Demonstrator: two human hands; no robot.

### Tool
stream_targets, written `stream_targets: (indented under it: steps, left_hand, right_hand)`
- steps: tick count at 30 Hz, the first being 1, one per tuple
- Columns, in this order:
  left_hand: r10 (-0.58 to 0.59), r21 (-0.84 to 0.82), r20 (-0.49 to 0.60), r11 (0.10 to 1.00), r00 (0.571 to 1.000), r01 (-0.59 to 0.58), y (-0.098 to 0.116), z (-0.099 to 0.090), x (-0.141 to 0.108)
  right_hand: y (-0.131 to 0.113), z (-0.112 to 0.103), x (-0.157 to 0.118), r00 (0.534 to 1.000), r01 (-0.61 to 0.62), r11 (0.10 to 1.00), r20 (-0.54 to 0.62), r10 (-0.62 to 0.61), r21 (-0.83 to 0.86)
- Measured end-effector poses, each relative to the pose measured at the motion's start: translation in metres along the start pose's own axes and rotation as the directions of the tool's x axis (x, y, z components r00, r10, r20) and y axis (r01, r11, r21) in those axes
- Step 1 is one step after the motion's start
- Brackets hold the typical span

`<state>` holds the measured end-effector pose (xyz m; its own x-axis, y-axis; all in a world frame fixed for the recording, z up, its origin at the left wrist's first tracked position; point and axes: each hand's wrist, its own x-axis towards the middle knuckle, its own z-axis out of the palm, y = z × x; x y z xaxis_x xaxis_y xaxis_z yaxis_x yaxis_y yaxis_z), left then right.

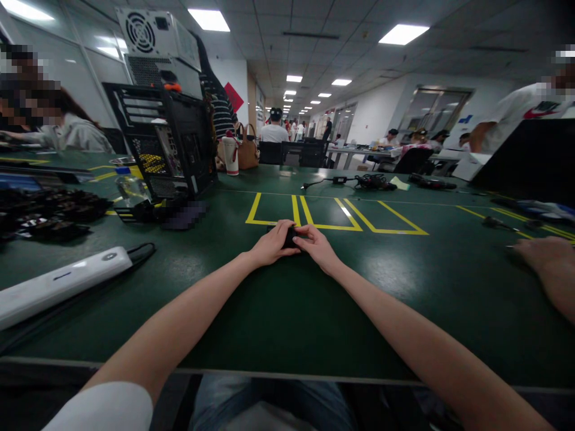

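Note:
Between my two hands, above the green tabletop (287,311), is a small black block-like part (290,237); its exact kind cannot be made out. My left hand (273,244) curls around it from the left, with the thumb low on its near side. From the right, my right hand (315,244) presses thumb and fingertips to its edge. My fingers cover much of the part. Just beyond my hands, yellow tape outlines (330,227) mark the table.
A white power strip (67,284) lies at left, with dark parts (49,212) behind it. An open computer case (166,143) stands at back left beside a plastic bottle (132,188). Cables (375,182) lie at the back. Another person's hand (550,266) rests at far right.

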<state>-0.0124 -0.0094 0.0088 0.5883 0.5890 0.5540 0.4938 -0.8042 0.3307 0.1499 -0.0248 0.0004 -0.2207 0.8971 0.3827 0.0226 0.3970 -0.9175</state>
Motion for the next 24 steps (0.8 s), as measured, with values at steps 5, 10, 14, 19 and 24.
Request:
stream_targets:
  steps: [5,10,14,19,24]
  left_hand:
    - [0.009,0.008,0.015,1.0,1.0,-0.009,0.0006,-0.0007,-0.0007]
    - [-0.007,0.03,0.044,1.0,0.999,0.005,0.002,-0.0026,-0.0009]
    - [-0.013,0.043,0.043,0.999,0.999,0.011,0.002,-0.0023,-0.0005]
    - [0.005,0.046,0.033,0.999,0.999,-0.006,0.0011,-0.0014,0.0002]
    - [-0.01,0.053,0.023,0.999,1.0,0.008,-0.0005,0.0006,0.0004]
  right_hand:
    - [0.0024,-0.0023,0.0017,0.998,-0.047,0.999,0.032,0.047,-0.006]
    - [0.0034,-0.0039,0.0022,0.995,-0.075,0.993,0.069,0.069,0.094]
    - [0.0014,-0.0029,0.0002,0.997,-0.065,0.993,0.054,0.06,0.102]
    - [0.0001,-0.0002,0.0008,0.999,-0.027,0.999,-0.018,0.028,0.023]
    - [0.0024,-0.002,0.0034,0.999,-0.047,0.999,-0.008,0.047,-0.003]
